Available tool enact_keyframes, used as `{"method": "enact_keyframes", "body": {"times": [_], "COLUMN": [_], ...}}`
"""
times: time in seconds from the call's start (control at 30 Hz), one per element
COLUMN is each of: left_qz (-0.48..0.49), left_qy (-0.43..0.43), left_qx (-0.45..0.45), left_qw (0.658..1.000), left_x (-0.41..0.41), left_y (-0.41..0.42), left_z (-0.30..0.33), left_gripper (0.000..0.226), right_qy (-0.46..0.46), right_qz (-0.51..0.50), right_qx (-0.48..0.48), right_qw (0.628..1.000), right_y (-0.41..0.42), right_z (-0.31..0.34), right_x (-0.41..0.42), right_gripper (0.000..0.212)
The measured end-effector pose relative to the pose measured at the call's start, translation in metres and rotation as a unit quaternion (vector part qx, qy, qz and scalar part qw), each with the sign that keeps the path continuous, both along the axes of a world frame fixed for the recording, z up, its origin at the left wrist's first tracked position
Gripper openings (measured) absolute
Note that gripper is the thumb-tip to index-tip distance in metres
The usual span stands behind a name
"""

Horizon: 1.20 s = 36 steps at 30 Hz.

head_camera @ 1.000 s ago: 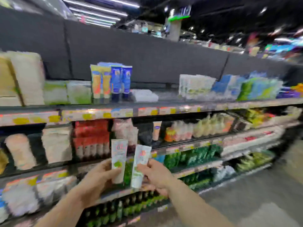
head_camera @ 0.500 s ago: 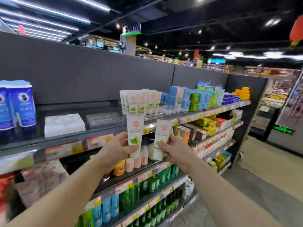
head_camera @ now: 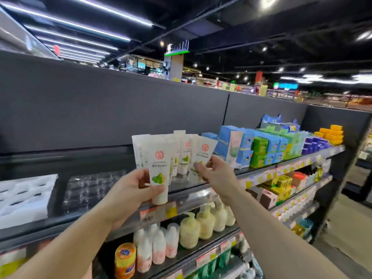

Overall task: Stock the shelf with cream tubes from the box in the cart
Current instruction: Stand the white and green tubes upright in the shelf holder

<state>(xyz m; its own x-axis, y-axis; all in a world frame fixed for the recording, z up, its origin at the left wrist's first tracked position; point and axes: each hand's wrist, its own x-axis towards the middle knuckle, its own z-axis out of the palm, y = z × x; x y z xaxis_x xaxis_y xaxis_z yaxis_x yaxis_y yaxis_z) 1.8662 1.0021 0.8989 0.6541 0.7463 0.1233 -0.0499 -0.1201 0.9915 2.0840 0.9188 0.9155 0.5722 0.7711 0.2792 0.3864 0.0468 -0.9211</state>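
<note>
Left hand (head_camera: 128,190) is gripping a white plastic cream tube (head_camera: 159,174); right hand (head_camera: 215,174), at three o'clock of it, is pinching a second white tube (head_camera: 202,158) before the dark top shelf (head_camera: 112,158).

On the top shelf, a white moulded tray (head_camera: 24,200) sits at the left end with a clear plastic tray (head_camera: 90,190) just beside it. Toward the right end stand blue boxes (head_camera: 241,141), green boxes (head_camera: 259,151) and, at the far corner, stacked orange packs (head_camera: 331,133). On the shelf below stand cream pump bottles (head_camera: 205,223), white-and-pink bottles (head_camera: 159,246) and an orange jar (head_camera: 125,260).
</note>
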Motion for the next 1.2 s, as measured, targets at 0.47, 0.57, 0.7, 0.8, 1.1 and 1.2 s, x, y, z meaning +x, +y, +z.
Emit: {"method": "enact_keyframes", "body": {"times": [0.47,0.57,0.7,0.8,1.1,1.2], "left_qz": [0.236,0.263,0.277,0.279,0.272,0.264], "left_qy": [0.012,-0.003,-0.012,-0.001,0.011,0.023], "left_qx": [-0.026,-0.050,-0.062,-0.059,-0.050,-0.040], "left_qw": [0.971,0.963,0.959,0.958,0.961,0.964], "left_x": [0.054,0.064,0.073,0.073,0.089,0.095], "left_y": [-0.050,-0.064,-0.077,-0.081,-0.085,-0.086], "left_z": [-0.016,-0.023,-0.023,-0.021,-0.017,-0.016], "left_gripper": [0.040,0.045,0.035,0.036,0.039,0.040], "right_qy": [-0.150,-0.193,-0.233,-0.259,-0.235,-0.213], "right_qz": [0.226,0.237,0.258,0.263,0.293,0.304], "right_qx": [-0.046,-0.077,-0.122,-0.138,-0.166,-0.160], "right_qw": [0.961,0.949,0.930,0.919,0.912,0.915], "right_y": [0.080,0.080,0.084,0.087,0.085,0.083], "right_z": [-0.017,-0.014,-0.002,0.002,0.004,0.003], "right_x": [0.055,0.060,0.064,0.063,0.062,0.063], "right_gripper": [0.011,0.022,0.024,0.027,0.024,0.020]}}
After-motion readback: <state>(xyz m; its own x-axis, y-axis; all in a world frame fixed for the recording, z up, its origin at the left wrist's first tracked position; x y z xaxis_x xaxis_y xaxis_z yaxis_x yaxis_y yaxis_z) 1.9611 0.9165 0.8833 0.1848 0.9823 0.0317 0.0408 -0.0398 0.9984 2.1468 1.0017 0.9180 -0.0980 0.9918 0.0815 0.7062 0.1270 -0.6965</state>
